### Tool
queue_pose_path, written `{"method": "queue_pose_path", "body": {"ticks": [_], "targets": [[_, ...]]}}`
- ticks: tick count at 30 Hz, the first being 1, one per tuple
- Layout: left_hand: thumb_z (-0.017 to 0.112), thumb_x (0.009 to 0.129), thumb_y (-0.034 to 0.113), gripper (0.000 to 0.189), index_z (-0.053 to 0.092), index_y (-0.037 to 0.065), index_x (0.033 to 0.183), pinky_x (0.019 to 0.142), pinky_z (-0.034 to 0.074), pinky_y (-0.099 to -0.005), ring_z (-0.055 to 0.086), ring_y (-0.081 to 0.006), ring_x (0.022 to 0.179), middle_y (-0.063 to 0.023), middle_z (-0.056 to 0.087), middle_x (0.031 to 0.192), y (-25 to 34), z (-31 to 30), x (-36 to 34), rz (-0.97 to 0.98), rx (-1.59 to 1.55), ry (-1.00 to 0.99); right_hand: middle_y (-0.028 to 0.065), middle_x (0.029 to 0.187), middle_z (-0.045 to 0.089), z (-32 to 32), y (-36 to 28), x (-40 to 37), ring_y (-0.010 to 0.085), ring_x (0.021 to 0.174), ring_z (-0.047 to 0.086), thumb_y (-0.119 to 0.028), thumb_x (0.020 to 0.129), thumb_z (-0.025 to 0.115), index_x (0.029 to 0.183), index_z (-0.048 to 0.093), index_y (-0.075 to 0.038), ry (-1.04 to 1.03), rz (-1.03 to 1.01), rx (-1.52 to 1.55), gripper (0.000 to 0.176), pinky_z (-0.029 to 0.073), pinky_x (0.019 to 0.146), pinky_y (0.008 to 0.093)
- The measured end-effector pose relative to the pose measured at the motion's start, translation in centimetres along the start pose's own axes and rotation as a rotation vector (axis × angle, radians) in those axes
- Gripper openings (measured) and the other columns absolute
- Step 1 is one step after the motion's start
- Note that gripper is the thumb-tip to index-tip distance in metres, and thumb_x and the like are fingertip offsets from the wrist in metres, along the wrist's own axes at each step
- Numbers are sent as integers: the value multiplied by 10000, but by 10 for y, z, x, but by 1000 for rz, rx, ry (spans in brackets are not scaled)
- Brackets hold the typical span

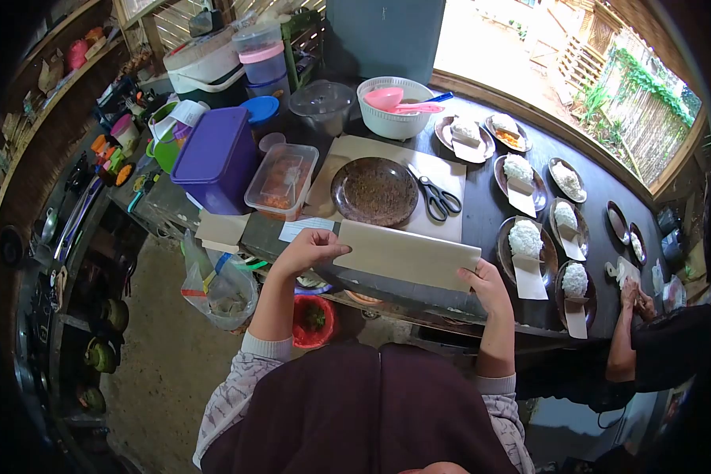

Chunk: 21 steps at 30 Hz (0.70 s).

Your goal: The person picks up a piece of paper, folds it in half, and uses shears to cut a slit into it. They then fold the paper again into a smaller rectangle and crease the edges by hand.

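Note:
A long folded piece of brown paper (pixel 407 254) is stretched between my two hands, above the table's front edge. My left hand (pixel 312 249) pinches its left end, and my right hand (pixel 482 286) grips the lower right corner. Just beyond the paper, an empty brown plate (pixel 374 192) rests on a flat brown sheet (pixel 342 154). Black-handled scissors (pixel 437 197) lie to the right of that plate. A clear container with orange food (pixel 282 180) stands to its left.
Several plates with rice (pixel 525 238) and folded paper stand on the right. Behind are a white basket (pixel 395 122) with pink scoops and a clear bowl (pixel 322 107). A purple box (pixel 216 162) is at left. A co-worker's hands (pixel 636 300) are at far right.

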State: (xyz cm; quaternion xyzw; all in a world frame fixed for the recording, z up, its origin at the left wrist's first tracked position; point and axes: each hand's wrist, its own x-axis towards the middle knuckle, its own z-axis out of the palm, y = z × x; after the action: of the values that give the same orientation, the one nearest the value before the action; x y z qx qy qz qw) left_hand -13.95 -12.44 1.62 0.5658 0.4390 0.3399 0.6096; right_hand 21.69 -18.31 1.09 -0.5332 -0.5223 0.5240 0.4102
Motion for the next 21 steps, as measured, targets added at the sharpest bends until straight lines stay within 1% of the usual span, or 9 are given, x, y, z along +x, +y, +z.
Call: {"method": "queue_pose_path", "body": {"ticks": [5, 8, 10, 11, 13, 14, 16, 18, 21], "targets": [[708, 741, 171, 283, 488, 108, 574, 426, 242, -191, 356, -14, 453, 79, 438, 514, -3, -1, 1, 24, -21, -22, -34, 752, 580, -1, 0, 0, 32, 600, 466, -192, 819, 615, 972, 581, -28, -27, -8, -33, 227, 361, 505, 196], [704, 745, 150, 298, 468, 114, 567, 424, 223, -190, 334, -3, 456, 91, 423, 517, -5, -1, 1, 36, -21, -29, -32, 775, 589, -2, -1, -1, 24, 624, 476, -163, 819, 613, 974, 579, -24, -38, -23, -20, 211, 366, 521, 190], [702, 747, 142, 304, 460, 116, 565, 424, 216, -190, 324, 1, 458, 95, 417, 519, -6, 0, 1, 41, -18, -28, -13, 833, 606, -2, -3, -1, 39, 705, 513, -117, 812, 616, 994, 575, -6, -24, -25, -8, 217, 408, 603, 200], [702, 747, 141, 291, 470, 112, 573, 426, 220, -189, 329, 0, 462, 95, 421, 523, -6, -1, 1, 54, -5, -30, -13, 833, 606, -2, -3, -1, 39, 705, 513, -117, 812, 616, 994, 575, -6, -24, -24, -8, 217, 408, 603, 200], [701, 747, 140, 278, 480, 109, 581, 428, 225, -188, 333, 0, 466, 94, 425, 528, -6, -2, 2, 68, 8, -33, 8, 890, 617, -4, -2, -2, 64, 794, 531, -84, 805, 620, 1024, 567, 12, -66, -33, -32, 246, 428, 707, 220], [699, 748, 135, 257, 496, 103, 592, 431, 243, -187, 350, -4, 469, 87, 438, 534, -7, -3, 2, 63, 19, -37, 8, 890, 617, -5, 2, 0, 64, 794, 531, -84, 805, 620, 1024, 567, 12, -66, -34, -32, 246, 428, 707, 220], [696, 749, 130, 237, 512, 97, 604, 433, 262, -185, 368, -7, 471, 81, 451, 540, -10, -5, 2, 56, 30, -43, 21, 922, 619, -6, 12, 3, 83, 841, 534, -83, 805, 621, 1044, 566, 25, -114, -119, 11, 267, 428, 765, 237], [696, 745, 128, 193, 546, 81, 634, 447, 307, -185, 424, -18, 490, 63, 489, 554, -14, -6, 4, 53, 27, -51, 20, 915, 621, -7, 13, 3, 78, 833, 532, -81, 806, 620, 1035, 575, 26, -113, -117, -10, 257, 430, 756, 236], [692, 748, 146, 166, 575, 64, 664, 465, 342, -192, 465, -31, 507, 42, 529, 572, -18, -5, 4, 68, 14, -51, 19, 895, 626, -6, 16, 4, 70, 811, 530, -74, 805, 617, 1010, 592, 28, -93, -112, -71, 231, 434, 738, 235]]}}
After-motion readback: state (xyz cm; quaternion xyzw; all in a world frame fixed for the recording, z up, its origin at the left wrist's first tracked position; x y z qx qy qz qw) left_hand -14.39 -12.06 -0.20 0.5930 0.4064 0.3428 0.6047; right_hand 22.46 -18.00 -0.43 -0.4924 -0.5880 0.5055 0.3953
